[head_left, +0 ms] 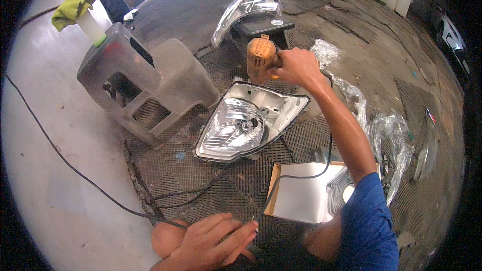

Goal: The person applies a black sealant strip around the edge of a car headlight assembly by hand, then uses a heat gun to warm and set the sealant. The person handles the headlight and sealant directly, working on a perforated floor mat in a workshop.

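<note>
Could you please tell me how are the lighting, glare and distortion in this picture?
In the head view, the fisheye bows shapes near a black rim; bright glints show on the silvery headlamp and crumpled clear plastic; the upper-left background looks partly washed out.

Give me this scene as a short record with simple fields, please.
Right hand: gripping an orange power tool
Left hand: beside a bent knee; whether it holds anything is unclear
Centre: a headlight on a dark mat
Behind: a curved clear cover resting on a dark stand
Left: a grey plastic stool, with a pale bottle and yellow-green cloth
Right: crumpled clear plastic
Lower right: an open box
</note>
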Tool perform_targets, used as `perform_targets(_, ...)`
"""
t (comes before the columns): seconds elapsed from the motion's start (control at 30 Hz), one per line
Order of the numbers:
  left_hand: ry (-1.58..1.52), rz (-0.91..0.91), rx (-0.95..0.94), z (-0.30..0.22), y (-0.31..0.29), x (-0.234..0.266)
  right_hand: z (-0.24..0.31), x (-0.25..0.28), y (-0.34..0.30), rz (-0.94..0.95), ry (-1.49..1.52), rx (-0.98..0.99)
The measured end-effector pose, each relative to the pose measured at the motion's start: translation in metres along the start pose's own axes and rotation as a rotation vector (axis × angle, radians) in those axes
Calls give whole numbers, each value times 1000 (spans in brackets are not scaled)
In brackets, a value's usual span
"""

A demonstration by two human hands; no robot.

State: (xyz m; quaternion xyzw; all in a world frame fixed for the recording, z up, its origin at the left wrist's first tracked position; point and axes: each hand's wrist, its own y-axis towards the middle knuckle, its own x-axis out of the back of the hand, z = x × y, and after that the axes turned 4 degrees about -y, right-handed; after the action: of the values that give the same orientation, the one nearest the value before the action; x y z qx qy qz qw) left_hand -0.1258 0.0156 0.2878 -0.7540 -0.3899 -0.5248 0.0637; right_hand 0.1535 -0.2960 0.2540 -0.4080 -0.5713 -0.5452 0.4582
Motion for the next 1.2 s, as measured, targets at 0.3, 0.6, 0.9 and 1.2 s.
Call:
perform_targets(0.3,-29,-14,-23,-5,10,5,-33,-6,-14,23,16,-3)
perform_targets(0.6,116,-12,-2,-1,13,-4,-59,-14,-30,78,50,-80)
perform_targets(0.9,223,20,132,-5,15,1,-86,-23,-49,70,167,-135)
perform_targets(1.2,154,83,124,-2,17,2,-117,-35,-61,69,202,-244)
